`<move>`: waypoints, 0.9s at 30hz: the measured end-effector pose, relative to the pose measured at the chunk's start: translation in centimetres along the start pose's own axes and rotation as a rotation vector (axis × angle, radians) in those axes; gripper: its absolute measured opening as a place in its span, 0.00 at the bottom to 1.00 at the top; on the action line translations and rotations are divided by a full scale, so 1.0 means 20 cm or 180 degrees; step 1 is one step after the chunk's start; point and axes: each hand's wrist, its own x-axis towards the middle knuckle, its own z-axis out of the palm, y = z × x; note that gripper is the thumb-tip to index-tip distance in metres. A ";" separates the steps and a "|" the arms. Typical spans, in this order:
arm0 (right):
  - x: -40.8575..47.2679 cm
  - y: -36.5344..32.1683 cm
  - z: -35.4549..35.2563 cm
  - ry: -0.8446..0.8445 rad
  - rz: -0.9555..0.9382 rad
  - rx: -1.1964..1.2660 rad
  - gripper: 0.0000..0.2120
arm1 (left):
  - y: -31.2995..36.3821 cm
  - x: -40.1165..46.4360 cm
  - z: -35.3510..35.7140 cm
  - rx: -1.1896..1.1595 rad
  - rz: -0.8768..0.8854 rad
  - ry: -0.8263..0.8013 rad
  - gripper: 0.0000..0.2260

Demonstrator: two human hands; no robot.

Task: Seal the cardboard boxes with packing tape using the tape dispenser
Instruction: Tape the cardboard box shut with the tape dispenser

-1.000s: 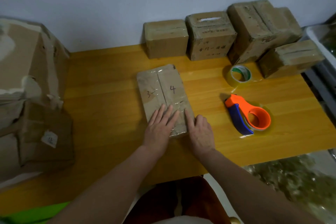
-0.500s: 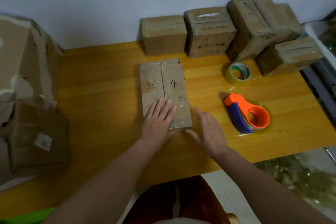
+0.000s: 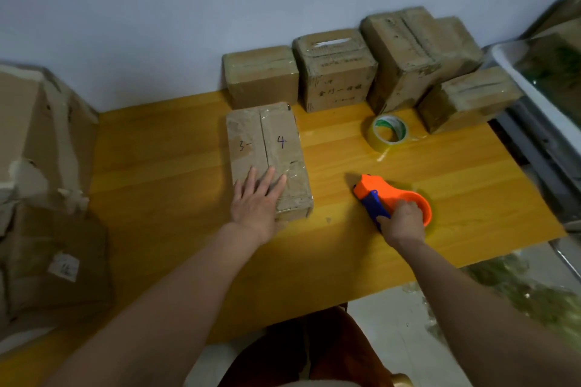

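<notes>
— Where was the flat brown cardboard box (image 3: pixel 267 157) marked 3-4?
— On the yellow wooden bench (image 3: pixel 163 185), under the flat, open left hand (image 3: pixel 256 201).
— And the orange-and-blue tape dispenser (image 3: pixel 388 199)?
— Right of it, gripped by the right hand (image 3: pixel 404 221).

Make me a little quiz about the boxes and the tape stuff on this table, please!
1. True or false: the left hand lies flat on the box marked 3 and 4.
2. What is the right hand holding? A) the loose tape roll B) the orange and blue tape dispenser C) a pen
3. Fill in: the loose tape roll sits on the wooden table just in front of the ____ stacked against the wall.

Key
1. True
2. B
3. boxes
</notes>
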 end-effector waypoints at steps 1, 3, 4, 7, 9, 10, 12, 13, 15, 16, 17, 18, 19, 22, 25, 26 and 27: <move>-0.02 0.01 -0.01 -0.0014 -0.0148 0.0120 0.19 | 0.01 0.00 -0.03 -0.0218 -0.0033 -0.0100 0.46; -0.07 0.01 -0.05 -0.0059 -0.0476 0.0428 0.13 | 0.04 -0.02 -0.09 -0.0685 -0.0061 0.0014 0.49; -0.10 0.01 -0.08 -0.0112 -0.0650 0.0601 0.11 | 0.06 -0.02 -0.12 -0.0877 -0.0077 0.0202 0.49; -0.17 -0.01 -0.21 -0.0587 -0.1087 0.1142 0.12 | 0.12 -0.04 -0.22 -0.1381 0.0053 0.0448 0.41; -0.20 -0.02 -0.30 -0.1003 -0.1327 0.1321 0.12 | 0.14 -0.04 -0.28 -0.1881 0.0207 0.0191 0.35; -0.22 -0.03 -0.34 -0.1176 -0.1419 0.1382 0.10 | 0.15 -0.05 -0.31 -0.2173 0.0251 -0.0007 0.33; -0.25 -0.05 -0.41 -0.1426 -0.1566 0.1466 0.08 | 0.14 -0.07 -0.34 -0.2576 0.0363 -0.0282 0.31; -0.26 -0.06 -0.43 -0.1512 -0.1621 0.1493 0.07 | 0.14 -0.09 -0.36 -0.2632 0.0445 -0.0367 0.29; -0.27 -0.09 -0.47 -0.1699 -0.1690 0.1535 0.07 | 0.14 -0.13 -0.37 -0.2684 0.0553 -0.0432 0.21; -0.28 -0.10 -0.48 -0.1802 -0.1703 0.1560 0.09 | 0.13 -0.15 -0.38 -0.2763 0.0560 -0.0437 0.18; -0.28 -0.11 -0.49 -0.1914 -0.1697 0.1594 0.10 | 0.12 -0.17 -0.37 -0.2893 0.0559 -0.0443 0.15; -0.28 -0.11 -0.49 -0.2009 -0.1678 0.1612 0.10 | 0.11 -0.18 -0.36 -0.3034 0.0553 -0.0462 0.14; -0.29 -0.12 -0.50 -0.2093 -0.1659 0.1623 0.09 | 0.10 -0.19 -0.35 -0.3158 0.0528 -0.0485 0.13; -0.30 -0.16 -0.51 -0.2327 -0.1510 0.1669 0.09 | 0.05 -0.22 -0.31 -0.3679 0.0359 -0.0496 0.10; -0.32 -0.19 -0.52 -0.2547 -0.1443 0.1759 0.17 | 0.01 -0.26 -0.29 -0.4600 0.0136 -0.0613 0.04; -0.32 -0.20 -0.52 -0.2597 -0.1453 0.1784 0.19 | 0.00 -0.27 -0.27 -0.4871 0.0068 -0.0689 0.03; -0.33 -0.21 -0.51 -0.2640 -0.1460 0.1802 0.19 | -0.01 -0.29 -0.26 -0.5045 0.0009 -0.0749 0.03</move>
